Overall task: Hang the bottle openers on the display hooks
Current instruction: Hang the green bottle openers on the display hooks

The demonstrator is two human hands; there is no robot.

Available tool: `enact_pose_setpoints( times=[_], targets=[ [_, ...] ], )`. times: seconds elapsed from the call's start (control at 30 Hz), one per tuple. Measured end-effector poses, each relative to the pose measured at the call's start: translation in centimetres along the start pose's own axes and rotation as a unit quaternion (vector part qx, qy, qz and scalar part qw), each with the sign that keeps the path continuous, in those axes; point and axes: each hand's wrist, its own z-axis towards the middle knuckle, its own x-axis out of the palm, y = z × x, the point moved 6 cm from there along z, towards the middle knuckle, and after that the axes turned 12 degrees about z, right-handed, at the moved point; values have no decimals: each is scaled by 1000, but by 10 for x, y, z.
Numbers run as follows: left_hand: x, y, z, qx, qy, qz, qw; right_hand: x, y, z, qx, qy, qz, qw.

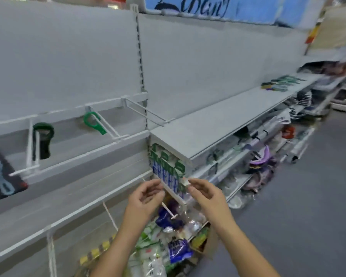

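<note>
A green bottle opener (pixel 92 123) hangs on a white display hook (pixel 110 127). To its left, a dark green and black opener (pixel 43 141) hangs on another hook (pixel 30 150). A blue-grey opener on a black card (pixel 0 172) is at the far left. The hook (pixel 148 111) to the right of the green opener is bare. My left hand (pixel 145 197) is lower down in front of the shelf end, fingers loosely curled, nothing visible in it. My right hand (pixel 206 194) pinches a small white piece (pixel 185 181) beside a row of green and blue packs (pixel 168 169).
A grey shelf (pixel 218 118) runs off to the right with a few tools (pixel 281 83) at its far end. Bagged goods (pixel 168 246) fill the space below my hands, with a short white peg (pixel 169 211) over them. The aisle floor (pixel 300 196) lies to the right.
</note>
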Motion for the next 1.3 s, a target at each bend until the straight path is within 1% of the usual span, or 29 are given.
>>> enact_pose_setpoints(
  times=[0.23, 0.37, 0.47, 0.63, 0.73, 0.87, 1.0, 1.17, 1.3],
  targets=[
    [219, -47, 28, 14, 105, 0, 994, -224, 26, -3, 1, -123, -8, 992],
    [329, -72, 40, 11, 157, -9, 988, -336, 45, -2, -19, -189, -14, 982],
    [396, -87, 50, 14, 176, -16, 984, -403, 60, 5, -34, -226, -14, 974],
    [498, -104, 92, 24, 215, -20, 976, -492, 74, 42, -47, -261, -8, 964],
    [559, -114, 132, 27, 230, -31, 972, -545, 75, 82, -47, -280, -15, 959],
    [644, -124, 206, 42, 242, -57, 968, -620, 83, 153, -51, -301, -36, 952],
    [727, -134, 289, 23, 255, -69, 964, -691, 107, 228, -52, -331, -50, 941],
    [818, -160, 376, 35, 248, -61, 966, -769, 130, 317, -54, -332, -58, 940],
    [894, -170, 442, 35, 258, -61, 964, -837, 129, 395, -49, -325, -52, 943]
  ],
)
